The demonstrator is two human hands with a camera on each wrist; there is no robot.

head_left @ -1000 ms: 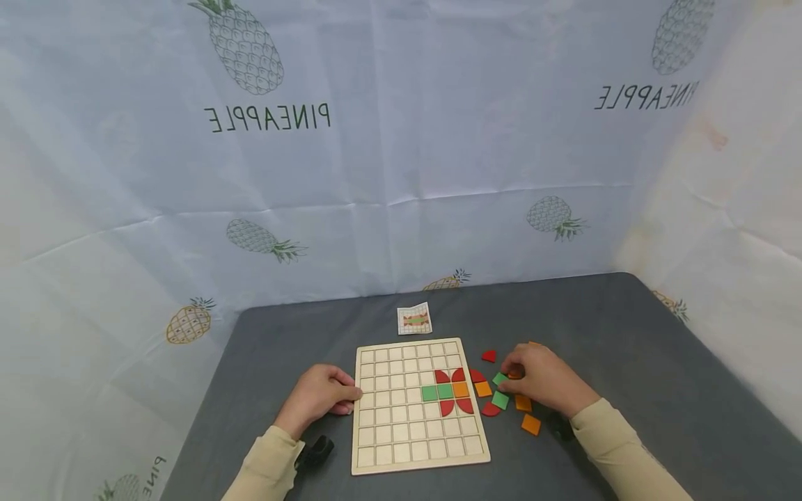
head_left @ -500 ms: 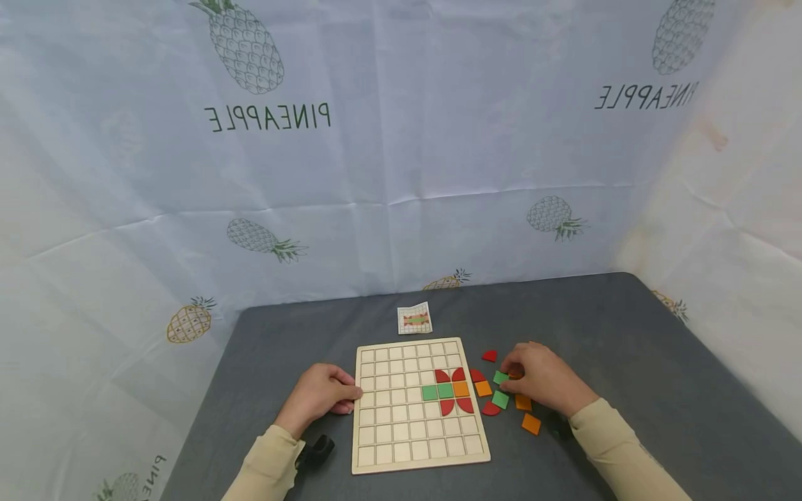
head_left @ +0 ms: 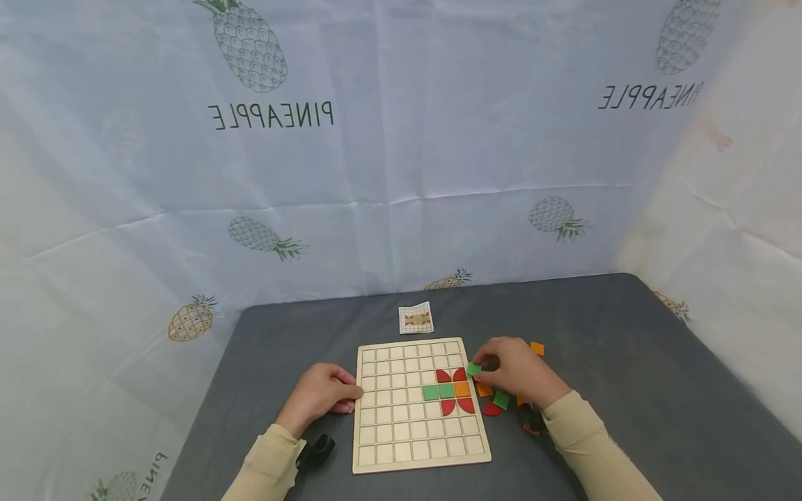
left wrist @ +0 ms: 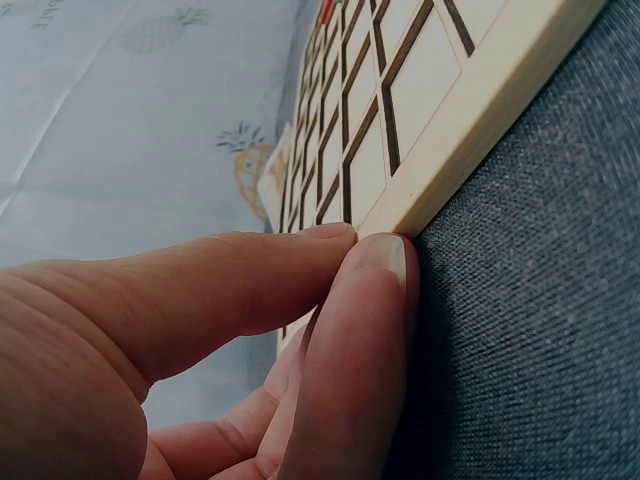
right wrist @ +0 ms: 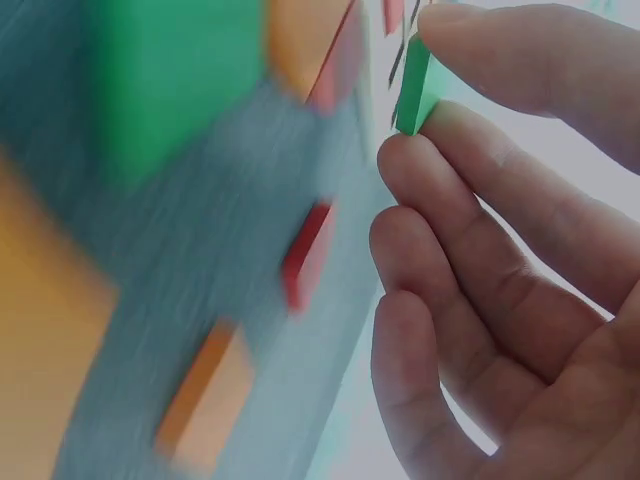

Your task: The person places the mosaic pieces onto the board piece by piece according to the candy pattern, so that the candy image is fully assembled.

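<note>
Our right hand [head_left: 516,367] pinches a flat green square tile [head_left: 474,369] in its fingers, right of and slightly farther than the two green squares [head_left: 445,390] on the pale wooden grid board [head_left: 401,433], whose left edge our left hand [head_left: 321,392] pinches.

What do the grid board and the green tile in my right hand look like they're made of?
Grid board: probably wood with a matte finish, judging by its pale tan rim and dark brown, scorched-looking cut edges.

Green tile: perhaps painted wood or plastic; even green covers face and edge, so I can't tell.
</note>
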